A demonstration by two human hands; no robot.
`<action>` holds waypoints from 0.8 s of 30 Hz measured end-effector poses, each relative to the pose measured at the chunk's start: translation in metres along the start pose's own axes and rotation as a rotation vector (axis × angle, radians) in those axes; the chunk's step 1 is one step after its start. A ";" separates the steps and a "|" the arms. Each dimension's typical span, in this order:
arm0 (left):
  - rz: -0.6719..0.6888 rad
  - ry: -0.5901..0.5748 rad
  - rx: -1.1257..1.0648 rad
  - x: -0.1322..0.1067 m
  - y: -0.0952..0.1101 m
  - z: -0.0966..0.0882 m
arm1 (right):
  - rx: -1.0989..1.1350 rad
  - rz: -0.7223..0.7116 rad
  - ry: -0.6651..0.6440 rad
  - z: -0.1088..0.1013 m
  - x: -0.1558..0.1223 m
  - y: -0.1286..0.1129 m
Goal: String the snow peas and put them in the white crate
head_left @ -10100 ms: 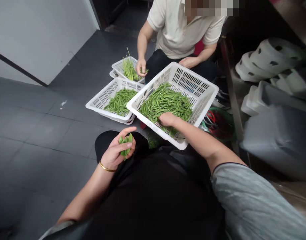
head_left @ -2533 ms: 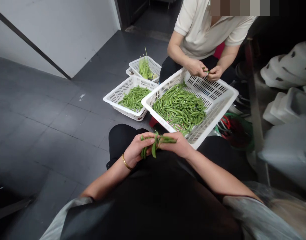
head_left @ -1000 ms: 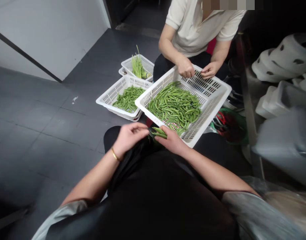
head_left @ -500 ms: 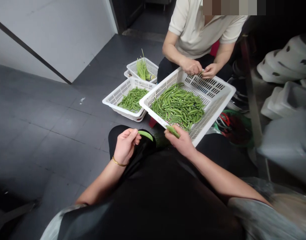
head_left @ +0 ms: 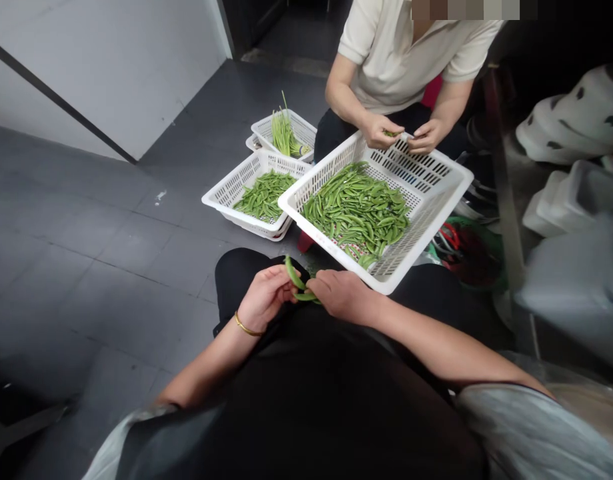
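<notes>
Over my dark lap, my left hand (head_left: 266,300) and my right hand (head_left: 339,295) meet, both closed on green pea pods (head_left: 297,283). One pod sticks up from my left fingers; another lies between the two hands. A gold bangle circles my left wrist. Just beyond my hands stands a large white slotted basket (head_left: 436,200) with a heap of pea pods (head_left: 359,210) in it.
A smaller white basket (head_left: 226,193) of pods sits left of the large one, with a third basket (head_left: 303,127) of green stalks behind. A person in a cream shirt (head_left: 401,53) sits opposite, both hands at the large basket's far rim. Grey tile floor lies left; white containers stand right.
Half a second ago my hands were apart, each with a pod. They have come together in front of my lap, the pods touching between them.
</notes>
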State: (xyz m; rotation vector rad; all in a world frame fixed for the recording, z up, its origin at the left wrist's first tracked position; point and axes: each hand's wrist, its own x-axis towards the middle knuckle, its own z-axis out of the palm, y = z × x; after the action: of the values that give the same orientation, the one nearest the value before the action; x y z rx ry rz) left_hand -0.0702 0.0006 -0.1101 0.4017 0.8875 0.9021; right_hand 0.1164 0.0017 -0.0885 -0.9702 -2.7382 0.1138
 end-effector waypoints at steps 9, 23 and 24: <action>0.109 0.051 0.139 -0.010 0.004 0.001 | -0.002 -0.002 -0.212 -0.009 0.003 -0.004; -0.180 -0.373 0.229 -0.015 0.016 -0.013 | 0.493 0.461 0.336 -0.017 -0.013 0.048; -0.190 -0.380 0.240 -0.015 0.016 -0.014 | 0.412 0.383 0.299 -0.017 -0.013 0.043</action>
State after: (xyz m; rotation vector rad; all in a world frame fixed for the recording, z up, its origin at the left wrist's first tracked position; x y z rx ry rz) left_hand -0.0944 -0.0031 -0.1007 0.6599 0.6692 0.5214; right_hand 0.1566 0.0263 -0.0808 -1.2502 -2.1174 0.5277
